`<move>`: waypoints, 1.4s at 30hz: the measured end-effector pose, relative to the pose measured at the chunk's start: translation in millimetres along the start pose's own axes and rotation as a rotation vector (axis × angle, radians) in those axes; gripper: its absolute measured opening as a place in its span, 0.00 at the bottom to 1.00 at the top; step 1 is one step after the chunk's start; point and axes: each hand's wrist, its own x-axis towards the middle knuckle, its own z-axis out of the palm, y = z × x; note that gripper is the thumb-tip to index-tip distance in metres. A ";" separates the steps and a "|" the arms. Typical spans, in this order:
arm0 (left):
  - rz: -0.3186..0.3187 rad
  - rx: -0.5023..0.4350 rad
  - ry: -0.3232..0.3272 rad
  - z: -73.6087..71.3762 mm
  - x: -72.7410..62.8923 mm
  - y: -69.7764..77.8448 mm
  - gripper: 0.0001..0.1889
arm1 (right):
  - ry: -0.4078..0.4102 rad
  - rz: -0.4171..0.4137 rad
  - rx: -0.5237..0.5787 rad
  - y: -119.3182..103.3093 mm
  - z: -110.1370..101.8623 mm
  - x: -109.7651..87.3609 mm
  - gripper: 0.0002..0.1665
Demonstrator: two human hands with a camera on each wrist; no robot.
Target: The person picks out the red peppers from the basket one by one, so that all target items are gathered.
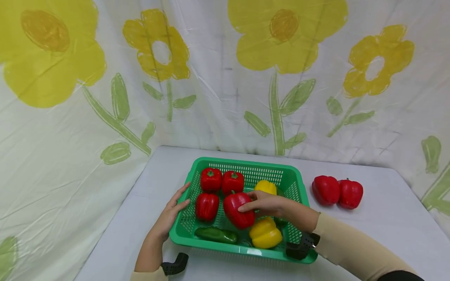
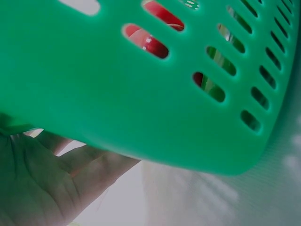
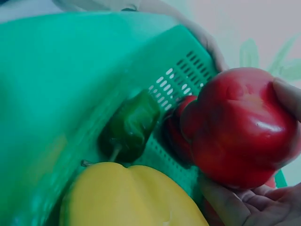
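Note:
In my right hand (image 1: 268, 203) I hold a red bell pepper (image 1: 234, 210) over the middle of the green basket (image 1: 246, 258), thumb on its near side and fingers behind it. The right wrist view shows this red pepper (image 3: 244, 127) close up, above the other vegetables. My left hand (image 1: 168, 218) rests against the basket's left rim, fingers extended and fingertips at the edge. From the left wrist, the hand (image 2: 61, 174) lies beside the basket wall (image 2: 94, 84), partly hidden by it.
Several red bell peppers (image 1: 207, 207) sit in the basket's left half. A green pepper (image 1: 216, 235) lies along its front, with yellow peppers (image 1: 265, 233) to the right. Two more red peppers (image 1: 325, 190) lie on the white table (image 1: 379, 226). A flowered curtain (image 1: 211, 128) hangs behind.

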 end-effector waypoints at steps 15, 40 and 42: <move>0.002 0.008 0.002 -3.4 -1.3 -0.9 0.26 | -0.027 -0.087 0.035 -1.3 -2.3 -27.8 0.33; 0.005 0.004 -0.009 -2.8 -2.3 -0.1 0.26 | 0.038 -0.290 0.164 20.9 -15.8 -73.8 0.29; 0.005 0.003 -0.007 -2.7 -2.1 -0.1 0.26 | 0.051 -0.304 0.186 23.7 -16.5 -78.1 0.27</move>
